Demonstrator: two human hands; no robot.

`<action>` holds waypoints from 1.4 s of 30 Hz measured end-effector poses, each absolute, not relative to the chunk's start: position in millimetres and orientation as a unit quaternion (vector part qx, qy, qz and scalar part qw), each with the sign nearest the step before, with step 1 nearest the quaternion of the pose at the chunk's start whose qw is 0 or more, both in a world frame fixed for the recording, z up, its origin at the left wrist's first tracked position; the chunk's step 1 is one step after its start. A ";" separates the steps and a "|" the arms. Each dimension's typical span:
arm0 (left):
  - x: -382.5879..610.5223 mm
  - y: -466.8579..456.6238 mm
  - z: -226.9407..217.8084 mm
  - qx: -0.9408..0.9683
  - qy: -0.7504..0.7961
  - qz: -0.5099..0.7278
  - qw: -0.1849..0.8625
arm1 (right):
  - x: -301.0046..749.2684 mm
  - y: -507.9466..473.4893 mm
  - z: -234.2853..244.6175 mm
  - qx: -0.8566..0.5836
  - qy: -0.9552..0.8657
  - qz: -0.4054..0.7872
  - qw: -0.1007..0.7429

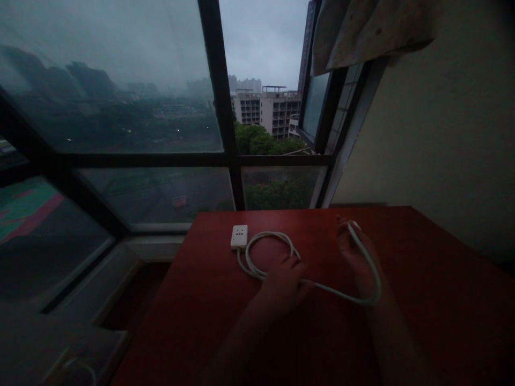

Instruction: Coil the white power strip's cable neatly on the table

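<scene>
A white extension socket [240, 237] lies on the red-brown table, its outlet face up. Its pale cable [267, 234] leaves the near side and makes a loose coil on the tabletop. At the coil's near right side, my left hand [284, 281] is closed over the cable, with its fingertips on the loops. From there the cable runs right and bends up in a wide curve to my right hand [352, 246]. That hand is raised above the table and grips the cable near its end. A small white part shows at the fingers, too dim to make out fully.
The table [193, 300] ends at a dark-framed window [231, 161], whose right pane is open. A cloth [370, 32] hangs at upper right beside a plain wall [426, 134]. At lower left, a pale ledge [80, 332] carries another white cord [82, 364].
</scene>
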State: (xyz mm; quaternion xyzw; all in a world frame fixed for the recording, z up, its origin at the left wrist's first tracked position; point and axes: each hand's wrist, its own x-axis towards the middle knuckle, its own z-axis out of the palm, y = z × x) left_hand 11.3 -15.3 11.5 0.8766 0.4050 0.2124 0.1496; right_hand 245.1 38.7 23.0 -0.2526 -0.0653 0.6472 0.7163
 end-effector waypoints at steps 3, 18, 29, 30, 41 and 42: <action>24.1 -26.9 9.6 0.918 0.343 0.151 0.128 | 251.2 40.0 14.7 -0.225 -0.001 0.619 0.752; 33.1 -48.6 27.4 0.966 0.216 0.081 0.113 | 249.4 57.1 -32.3 -0.343 -0.072 0.595 0.723; 17.0 -44.6 51.7 0.933 0.254 0.191 0.166 | 243.4 60.7 -30.3 -0.354 -0.052 0.658 0.663; 15.0 -44.6 55.0 0.929 0.252 0.204 0.177 | 243.0 60.4 -29.2 -0.353 -0.054 0.663 0.657; 5.0 -45.1 64.2 0.846 0.299 0.292 0.331 | 207.7 44.0 -20.0 -0.530 -0.370 0.567 0.510; 6.3 -45.3 63.6 0.841 0.299 0.293 0.343 | 199.4 43.1 -21.4 -0.550 -0.434 0.514 0.496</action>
